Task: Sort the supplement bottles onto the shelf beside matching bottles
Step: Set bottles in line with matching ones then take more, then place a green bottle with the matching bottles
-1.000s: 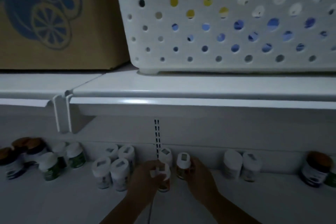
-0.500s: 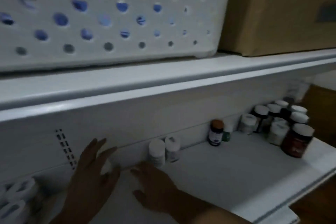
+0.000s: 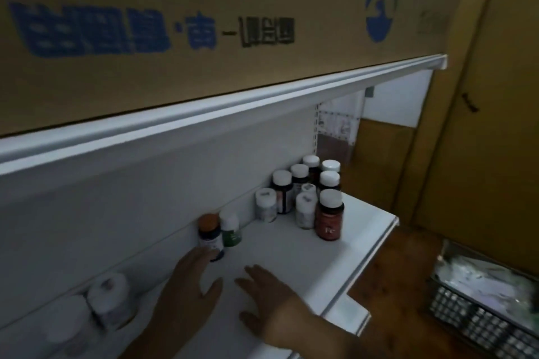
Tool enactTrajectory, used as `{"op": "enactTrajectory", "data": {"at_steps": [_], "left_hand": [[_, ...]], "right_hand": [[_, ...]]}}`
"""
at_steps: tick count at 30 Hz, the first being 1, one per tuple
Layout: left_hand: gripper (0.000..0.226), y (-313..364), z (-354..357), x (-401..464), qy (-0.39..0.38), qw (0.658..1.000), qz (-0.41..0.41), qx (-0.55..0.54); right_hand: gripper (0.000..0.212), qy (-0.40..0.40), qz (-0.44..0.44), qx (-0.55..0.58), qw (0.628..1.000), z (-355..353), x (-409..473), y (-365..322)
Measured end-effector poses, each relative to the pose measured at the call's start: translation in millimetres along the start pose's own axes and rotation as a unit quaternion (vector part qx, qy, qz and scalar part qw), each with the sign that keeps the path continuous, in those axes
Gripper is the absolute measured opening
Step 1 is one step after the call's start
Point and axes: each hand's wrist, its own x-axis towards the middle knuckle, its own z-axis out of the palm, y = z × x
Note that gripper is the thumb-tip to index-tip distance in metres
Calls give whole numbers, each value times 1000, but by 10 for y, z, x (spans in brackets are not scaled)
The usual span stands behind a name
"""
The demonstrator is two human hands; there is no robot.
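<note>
On the white shelf, left hand fingers spread, apparently touched against an orange-capped bottle, right hand held open, empty, clustered bottles positioned beyond.

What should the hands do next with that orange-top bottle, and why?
Probably curl the left hand round the orange-capped bottle and lift it. Its fingertips already reach the bottle's base, both hands are empty, and its neighbour, the green-label bottle, looks different.
</note>
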Motion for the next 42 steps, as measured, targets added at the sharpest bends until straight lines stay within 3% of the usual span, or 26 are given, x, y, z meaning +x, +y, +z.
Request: {"op": "enactTrajectory", "data": {"at_steps": [5, 8, 10, 13, 15, 18, 20, 25, 28, 31, 33, 34, 38, 42], "left_hand": [[40, 215, 410, 252, -28, 999, -17, 9], [34, 283, 410, 555, 19, 992, 53, 111], [42, 325, 355, 823, 48, 974, 91, 200], [47, 405, 343, 1113, 24, 947, 71, 312], [36, 500, 361, 1182, 1, 933, 42, 358], [22, 625, 375, 1269, -16, 924, -25, 381], [24, 629, 382, 1292, -27, 933, -22, 359], [30, 589, 420, 1312, -43, 956, -28, 288], [32, 530, 429, 1329, -53, 976, -11, 209], [18, 534, 316, 1257, -10, 998, -58, -18], [22, 568, 180, 1118, 3, 982, -94, -161], [26, 586, 120, 1023, -4, 968, -113, -223], [18, 582, -17, 614, -24, 917, -181, -355], [20, 488, -174, 255, -3, 896, -241, -374]], "right_hand": [[57, 77, 6, -11, 997, -109, -4, 635], [48, 68, 30, -70, 995, -498, 274, 719], [49, 62, 48, -136, 988, -732, 523, 801], [42, 103, 48, -251, 961, -1084, 825, 871], [31, 68, 78, -295, 950, -1288, 971, 893], [28, -19, 101, -330, 938, -1385, 1091, 972], [28, -53, 103, -335, 935, -1354, 1099, 1042], [32, -37, 61, -315, 946, -1316, 1191, 1118], [31, -19, 26, -219, 975, -1337, 1223, 1114], [35, -52, 75, 78, 993, -1525, 1119, 1065], [29, -99, 103, 335, 931, -1585, 981, 1000], [26, -113, 99, 402, 903, -1587, 915, 951], [23, -121, 76, 440, 886, -1408, 841, 712], [15, -158, 73, 452, 875, -1108, 925, 378]]}}
